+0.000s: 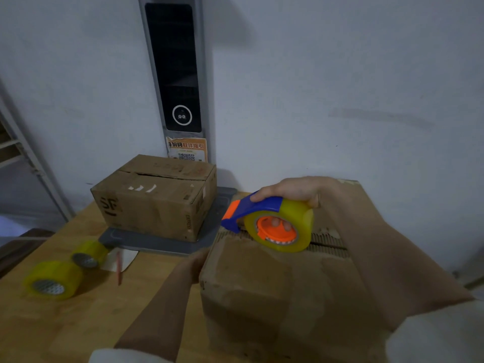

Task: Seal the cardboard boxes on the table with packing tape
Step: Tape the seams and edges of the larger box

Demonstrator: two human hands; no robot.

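Black "SF" on far box (157, 197), Chinese heading, QR code on orange sticker (186, 149)

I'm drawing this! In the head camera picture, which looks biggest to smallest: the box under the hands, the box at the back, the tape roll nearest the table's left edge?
1. Near box, though closeness inflates it.
2. Back box.
3. Loose tape roll.

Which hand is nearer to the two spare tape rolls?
Left. The left hand rests against the near box's left side, right of the spare rolls; the right hand grips the dispenser farther right.
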